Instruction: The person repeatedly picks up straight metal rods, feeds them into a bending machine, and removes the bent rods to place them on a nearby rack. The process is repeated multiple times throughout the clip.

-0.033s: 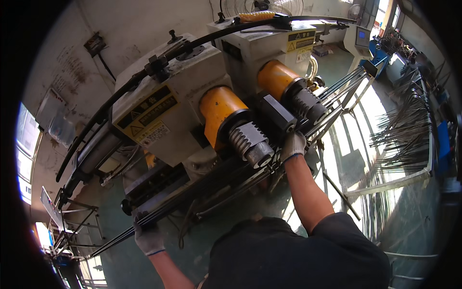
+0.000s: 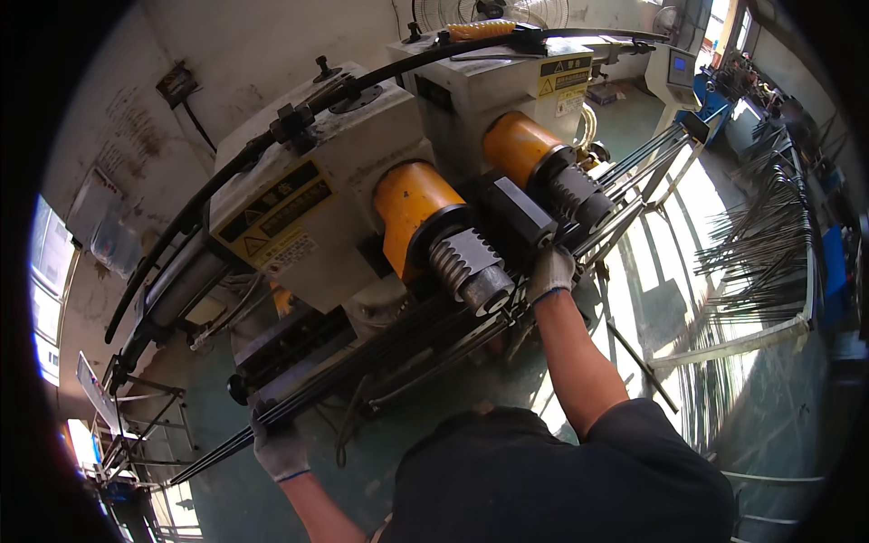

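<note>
My left hand, in a pale work glove with darkened fingers, is closed around a bundle of long thin dark metal rods. The bundle slants up to the right along the front of a large grey machine. My right hand, gloved as well, reaches in at the lower end of a black block. Its fingers are hidden there, so their grip does not show. Two orange housings with ribbed steel spindles flank the block: the nearer spindle is left of my right hand, the farther spindle above and right.
A thick black hose arches over the machine. At the right, a rack carries many thin rods. A control box with a screen stands at the far right. Stands are at the left, and a fan is behind.
</note>
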A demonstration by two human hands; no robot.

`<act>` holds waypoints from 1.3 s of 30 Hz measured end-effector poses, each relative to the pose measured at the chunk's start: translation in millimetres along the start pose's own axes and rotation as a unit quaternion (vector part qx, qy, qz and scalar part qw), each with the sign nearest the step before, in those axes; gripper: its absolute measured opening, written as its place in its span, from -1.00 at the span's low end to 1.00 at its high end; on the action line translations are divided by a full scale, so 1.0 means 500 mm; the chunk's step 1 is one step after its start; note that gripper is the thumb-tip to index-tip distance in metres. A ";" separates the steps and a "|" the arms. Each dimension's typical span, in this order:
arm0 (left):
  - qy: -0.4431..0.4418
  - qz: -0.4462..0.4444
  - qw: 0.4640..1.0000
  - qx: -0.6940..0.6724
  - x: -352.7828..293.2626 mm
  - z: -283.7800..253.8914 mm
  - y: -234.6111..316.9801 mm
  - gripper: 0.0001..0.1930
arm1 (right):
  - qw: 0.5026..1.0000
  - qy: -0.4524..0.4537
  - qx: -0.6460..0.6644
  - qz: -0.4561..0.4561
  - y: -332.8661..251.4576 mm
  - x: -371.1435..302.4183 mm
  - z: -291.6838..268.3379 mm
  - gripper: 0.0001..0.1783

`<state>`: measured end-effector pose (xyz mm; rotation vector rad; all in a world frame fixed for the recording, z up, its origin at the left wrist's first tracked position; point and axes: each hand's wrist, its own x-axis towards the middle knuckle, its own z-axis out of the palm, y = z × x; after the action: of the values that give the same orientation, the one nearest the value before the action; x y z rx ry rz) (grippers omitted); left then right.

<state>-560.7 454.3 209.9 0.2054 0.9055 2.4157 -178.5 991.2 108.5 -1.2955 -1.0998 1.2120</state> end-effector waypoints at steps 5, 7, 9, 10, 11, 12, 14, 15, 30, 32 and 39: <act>0.168 -0.043 0.983 -0.057 0.034 -0.063 -0.023 -0.67 | 0.991 -0.027 -0.125 -0.047 -0.010 -0.005 -0.020 -0.58; 0.205 -0.043 0.975 -0.069 0.046 -0.060 -0.033 -0.68 | 1.000 0.025 -0.011 -0.008 -0.004 0.006 -0.012 -0.65; 0.205 -0.028 0.976 -0.062 0.047 -0.055 -0.042 -0.68 | 0.997 0.056 0.056 0.001 0.013 0.021 -0.012 -0.71; 0.217 -0.023 0.973 -0.069 0.052 -0.029 -0.050 -0.67 | 0.996 0.060 0.062 -0.006 0.026 0.033 -0.029 -0.71; 0.196 -0.032 0.978 -0.065 0.056 -0.005 -0.050 -0.67 | 0.995 0.066 0.067 -0.014 0.039 0.047 -0.048 -0.72; 0.179 -0.034 0.981 -0.058 0.049 0.012 -0.038 -0.66 | 0.995 0.072 0.066 0.014 0.031 0.043 -0.047 -0.72; 0.168 -0.023 0.984 -0.055 0.037 -0.010 -0.012 -0.66 | 0.997 0.051 0.025 0.056 -0.026 0.001 -0.025 -0.67; 0.174 -0.008 0.983 -0.057 0.033 -0.059 0.016 -0.65 | 0.997 0.020 -0.015 0.070 -0.095 -0.049 0.006 -0.63; 0.094 -0.112 0.983 -0.107 0.022 0.096 -0.174 -0.62 | 0.985 -0.003 -0.001 -0.174 0.075 0.004 -0.018 -0.69; 0.098 -0.094 0.984 -0.118 0.016 0.073 -0.140 -0.60 | 0.989 0.003 -0.024 -0.149 0.002 -0.048 -0.012 -0.69; 0.135 -0.032 0.988 -0.073 0.035 -0.041 -0.040 -0.61 | 0.992 -0.039 0.120 -0.017 -0.110 -0.143 -0.073 -0.58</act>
<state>-573.2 464.8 180.4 -0.2063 0.8307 2.4750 -147.3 921.3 168.6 -1.0497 -0.9931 1.3346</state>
